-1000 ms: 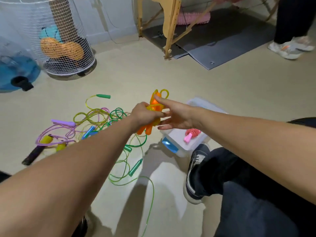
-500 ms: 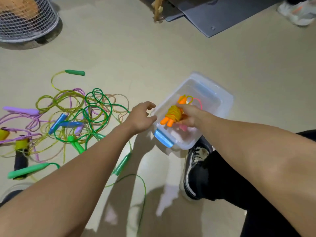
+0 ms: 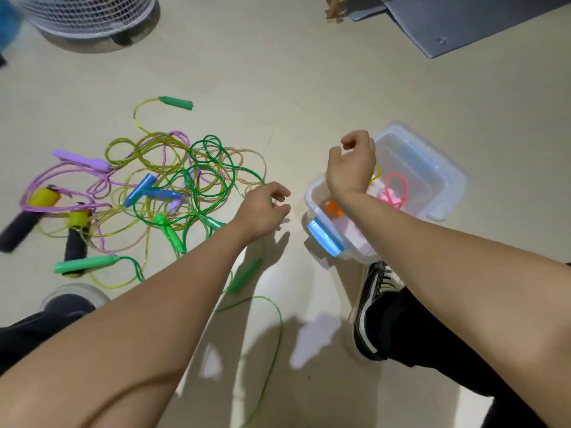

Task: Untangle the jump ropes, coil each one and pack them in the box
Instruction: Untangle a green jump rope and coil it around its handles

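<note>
Step in hand, as judged: between ropes. 2 coiled ropes are lying in the box (image 3: 445, 177), an orange one (image 3: 334, 208) under the right wrist and a pink one (image 3: 394, 193) just right of it.

Right hand (image 3: 352, 162): hovering over the box's near end, fingers loosely curled, holding nothing.

Left hand (image 3: 262, 211): hanging at the right edge of the tangle of jump ropes (image 3: 160, 193), fingers loosely curled; it appears empty (a green strand is passing just beside the fingertips, contact unclear).

Next move calls for: choosing 1 handle, likely a green one (image 3: 245, 276) lying below the left hand, and drawing its rope free.
</note>
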